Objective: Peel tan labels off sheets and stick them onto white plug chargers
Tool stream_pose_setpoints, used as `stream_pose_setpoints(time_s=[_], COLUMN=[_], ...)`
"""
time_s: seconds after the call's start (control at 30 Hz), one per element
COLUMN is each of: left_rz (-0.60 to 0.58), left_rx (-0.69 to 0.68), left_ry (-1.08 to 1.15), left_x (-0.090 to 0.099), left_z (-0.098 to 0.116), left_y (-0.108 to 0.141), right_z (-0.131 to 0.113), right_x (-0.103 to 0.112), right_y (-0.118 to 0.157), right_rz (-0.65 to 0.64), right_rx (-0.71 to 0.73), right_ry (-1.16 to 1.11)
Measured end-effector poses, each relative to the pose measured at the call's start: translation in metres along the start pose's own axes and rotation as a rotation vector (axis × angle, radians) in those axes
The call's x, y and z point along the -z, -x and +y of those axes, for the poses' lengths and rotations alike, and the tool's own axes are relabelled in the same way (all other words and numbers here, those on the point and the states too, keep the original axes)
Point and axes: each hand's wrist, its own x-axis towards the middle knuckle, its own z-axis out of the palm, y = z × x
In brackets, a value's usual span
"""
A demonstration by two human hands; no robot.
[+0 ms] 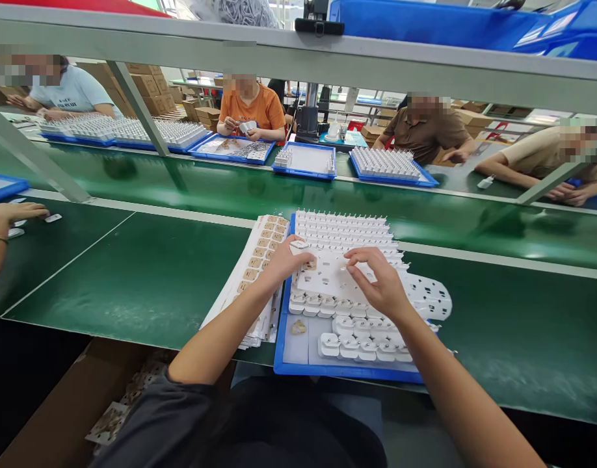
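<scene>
A blue tray (298, 368) holds rows of white plastic parts (357, 341) with small metal pins. Over these rows lies a white sheet (322, 276) with small cut-outs. My left hand (286, 260) grips a small white piece (299, 245) between thumb and fingers at the sheet's left side. Above the sheet's right part, my right hand (376, 276) has its thumb and index finger pinched together; whatever is between them is too small to name. A second perforated white sheet (428, 296) sticks out past the tray's right side.
Left of the tray lies a stack of sheets with tan stickers (252, 273). A metal frame bar (298, 52) crosses above the green bench (132, 273). Several people sit opposite, behind blue trays. Another person's hand (23, 211) is at the far left.
</scene>
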Motion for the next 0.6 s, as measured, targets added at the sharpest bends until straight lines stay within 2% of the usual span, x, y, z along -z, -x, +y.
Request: stream_pose_setpoints(time_s=[0.13,0.27,0.4,0.47,0.6], left_rz=[0.122,0.185,0.094,0.015,-0.091], left_rx=[-0.139,-0.358,-0.398,-0.412,-0.536], left_ry=[-0.254,-0.477,-0.54,-0.531,-0.407], left_x=[0.011,0.021,0.025,0.024,0.023], left_z=[0.005,0.016,0.013,0.004,-0.018], left_y=[0.008,0.035,0.069,0.083,0.102], right_z=[-0.004,-0.024,-0.055,-0.07,-0.086], right_x=[0.007,0.0,-0.02,-0.032,-0.05], right_y=[0.02,0.039,0.049,0.051,0.049], right_rz=[0.13,0.202,0.215,0.194,0.171], right_rx=[-0.269,-0.433,-0.536,-0.554,-0.558], right_ry=[-0.105,-0.285,-0.557,-0.655,-0.77])
